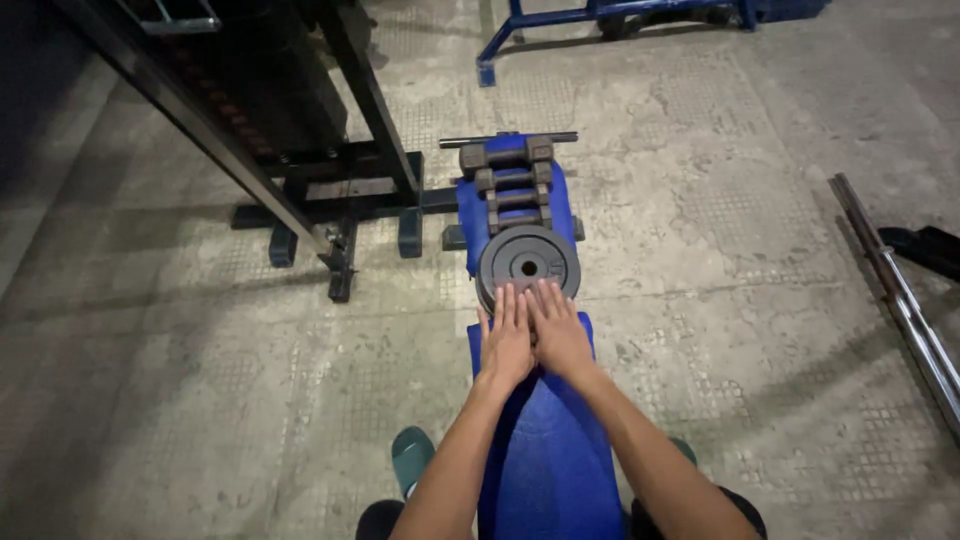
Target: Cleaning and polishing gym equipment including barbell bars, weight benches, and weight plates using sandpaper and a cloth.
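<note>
A round dark weight plate (pixel 527 262) with a centre hole lies flat on a blue padded bench (pixel 545 450) in the middle of the head view. My left hand (pixel 507 340) and my right hand (pixel 558 330) rest side by side, palms down, with the fingertips on the plate's near edge. Neither hand grips anything. Beyond the plate, three dark dumbbells (pixel 508 180) lie crosswise in a row on the far part of the bench.
A black machine frame (pixel 300 130) stands at upper left on the patterned concrete floor (pixel 180 400). A steel barbell bar (pixel 900 300) lies at right. A blue metal frame (pixel 560 20) is at the top. My teal sandal (pixel 412 455) shows left of the bench.
</note>
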